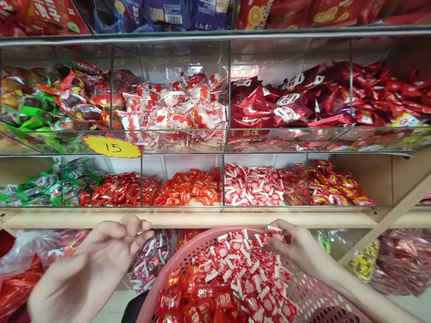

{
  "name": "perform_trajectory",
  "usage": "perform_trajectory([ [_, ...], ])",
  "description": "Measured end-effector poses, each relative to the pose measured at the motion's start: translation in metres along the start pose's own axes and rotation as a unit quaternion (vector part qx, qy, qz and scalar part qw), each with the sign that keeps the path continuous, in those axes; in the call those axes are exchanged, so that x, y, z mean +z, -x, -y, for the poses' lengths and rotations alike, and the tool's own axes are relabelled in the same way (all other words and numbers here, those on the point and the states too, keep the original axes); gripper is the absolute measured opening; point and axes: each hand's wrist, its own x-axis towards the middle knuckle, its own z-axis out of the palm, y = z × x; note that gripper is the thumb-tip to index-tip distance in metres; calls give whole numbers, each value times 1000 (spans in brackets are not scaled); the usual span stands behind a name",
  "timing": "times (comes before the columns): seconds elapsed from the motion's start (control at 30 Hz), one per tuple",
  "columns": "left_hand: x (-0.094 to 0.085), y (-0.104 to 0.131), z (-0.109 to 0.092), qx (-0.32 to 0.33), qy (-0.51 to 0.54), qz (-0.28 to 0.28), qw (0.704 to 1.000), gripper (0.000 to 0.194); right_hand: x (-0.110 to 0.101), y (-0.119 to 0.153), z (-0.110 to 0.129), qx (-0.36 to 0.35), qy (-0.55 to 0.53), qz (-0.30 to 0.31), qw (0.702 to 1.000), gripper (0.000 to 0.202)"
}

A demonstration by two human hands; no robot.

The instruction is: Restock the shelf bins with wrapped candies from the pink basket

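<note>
A pink perforated basket (325, 303) holds red-wrapped candies (208, 317) on its left side and small red-and-white packets (251, 277) on its right. My right hand (296, 247) is at the basket's far right rim, its thumb and fingers pinched on a red-and-white packet (273, 233). Left of the basket, my left hand (89, 271) is raised in the air below the shelf edge, palm turned inward, fingers loosely curled and apart, with nothing visible in it.
Clear-fronted shelf bins (191, 212) with wrapped candies stand ahead. A yellow price tag (112, 147) reads 15. Plastic bags of candy lie under the shelf at left (8, 284) and right (425, 256). Blue packs (172, 3) fill an upper bin.
</note>
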Motion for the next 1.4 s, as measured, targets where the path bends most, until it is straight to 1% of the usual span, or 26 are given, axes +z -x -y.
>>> perform_trajectory([
  [0.03,-6,-8,3,-14,-4,31,999,29,0,-1,2,-13,27,-12,999,20],
  [0.13,-33,-24,22,-83,14,15,996,22,-1,-2,6,-44,81,-36,995,18],
  [0.23,-59,-31,47,-140,34,2,990,19,-2,-2,6,-54,94,-36,993,18],
  [0.27,-64,-33,55,-155,41,1,987,19,-3,-2,6,-55,94,-34,993,19],
  [0.33,-69,-37,70,-192,44,10,980,21,-3,-3,7,-61,93,-33,993,19],
  [0.4,-68,-41,82,-223,40,23,974,23,-3,-4,7,-75,89,-36,993,19],
  [0.47,-64,-45,93,-238,28,39,970,24,-2,-5,8,-84,83,-43,992,19],
  [0.53,-58,-47,99,-257,6,53,965,23,-1,-6,8,-85,83,-52,992,20],
  [0.57,-55,-47,102,-276,-7,62,959,23,0,-7,7,-87,86,-54,991,20],
  [0.63,-48,-48,104,-332,-29,81,939,24,2,-9,5,-98,96,-54,989,19],
  [0.7,-41,-51,105,-397,-42,95,912,28,4,-11,2,-109,105,-49,987,19],
  [0.77,-34,-56,106,-456,-53,101,883,34,6,-12,-1,-115,111,-44,986,18],
  [0.83,-26,-63,108,-494,-66,112,860,42,8,-13,-3,-119,113,-37,986,18],
  [0.93,-16,-75,116,-509,-69,138,847,48,10,-14,-6,-131,110,-28,985,21],
  [1.03,-11,-80,124,-511,-65,137,846,48,12,-14,-8,-138,107,-22,984,23],
  [1.2,-12,-76,129,-513,-28,133,848,48,14,-13,-6,-123,124,-13,985,22],
  [1.3,-12,-73,127,-506,-33,121,853,42,14,-13,-4,-113,142,-21,983,18],
  [1.4,-9,-72,125,-502,-43,108,857,44,14,-13,-4,-113,153,-29,981,14],
])
